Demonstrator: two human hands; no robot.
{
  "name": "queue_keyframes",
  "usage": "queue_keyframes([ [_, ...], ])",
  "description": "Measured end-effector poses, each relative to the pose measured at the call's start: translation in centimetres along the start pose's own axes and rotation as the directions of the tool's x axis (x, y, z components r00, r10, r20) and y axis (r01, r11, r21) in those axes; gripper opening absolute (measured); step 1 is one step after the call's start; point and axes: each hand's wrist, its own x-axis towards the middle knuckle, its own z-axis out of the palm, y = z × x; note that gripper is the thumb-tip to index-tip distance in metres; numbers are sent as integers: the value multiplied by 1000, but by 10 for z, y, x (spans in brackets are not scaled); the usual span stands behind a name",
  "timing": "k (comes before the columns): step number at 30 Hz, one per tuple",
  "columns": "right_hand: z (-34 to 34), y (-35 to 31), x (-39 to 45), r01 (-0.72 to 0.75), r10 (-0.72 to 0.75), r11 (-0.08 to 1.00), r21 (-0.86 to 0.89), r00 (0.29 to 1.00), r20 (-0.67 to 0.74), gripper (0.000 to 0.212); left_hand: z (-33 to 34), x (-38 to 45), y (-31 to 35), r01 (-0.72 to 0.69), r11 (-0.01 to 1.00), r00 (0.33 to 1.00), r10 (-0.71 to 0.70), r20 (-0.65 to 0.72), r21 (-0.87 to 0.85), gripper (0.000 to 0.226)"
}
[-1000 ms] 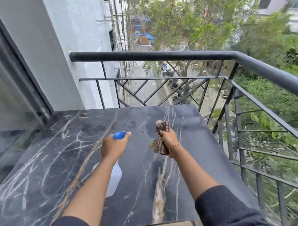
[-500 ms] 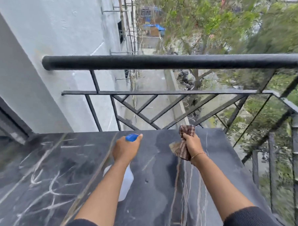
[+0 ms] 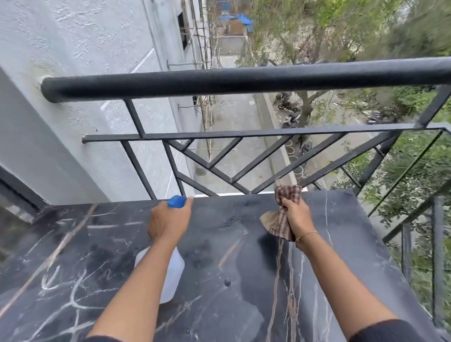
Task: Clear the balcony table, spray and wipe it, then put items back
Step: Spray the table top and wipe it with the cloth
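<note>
Balcony table (image 3: pixel 338 243), black veined marble, fills the lower frame below a black railing (image 3: pixel 241 81). At centre, the left hand (image 3: pixel 167 221) grips a blue-capped spray bottle (image 3: pixel 172 276); right of centre, the right hand (image 3: pixel 297 215) clutches a checked cloth (image 3: pixel 278 220).

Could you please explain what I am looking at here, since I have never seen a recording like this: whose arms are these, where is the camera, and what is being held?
There is no machine here: a person wears one wide-angle camera on the head, which looks forward and down, so you see their own two arms. The left hand grips a translucent white plastic spray bottle with a blue nozzle, pointed out over the table. The right hand holds a crumpled brown-and-white checked cloth above the table. Below them is a black marble-patterned tabletop with white and tan veins; some fine droplets show near its far edge. I see nothing else lying on it. Beyond stands a black metal balcony railing, with a street and trees far below.
</note>
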Motion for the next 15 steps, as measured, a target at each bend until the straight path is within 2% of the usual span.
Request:
queue_keyframes([
  [5,4,9,-7,36,-32,998,-53,997,73,20,-22,14,-25,20,999,996,-22,-81,-26,46],
  [7,2,16,-7,27,-23,997,-73,998,62,32,-29,20,-34,19,999,996,-23,-86,-46,43],
  [8,-1,21,-6,29,-28,994,-103,1000,7,39,-32,23,-37,22,998,996,-27,-86,-52,43],
  [12,2,34,-6,-23,-114,922,-386,938,-327,58,-40,42,-46,32,995,995,-42,-96,-99,44],
  [13,6,38,-8,-32,-150,887,-461,924,-353,65,-40,45,-47,29,993,995,-40,-96,-111,45],
  [15,15,49,-12,-5,-266,735,-678,918,-295,77,-40,53,-48,25,989,992,-42,-116,-145,46],
])
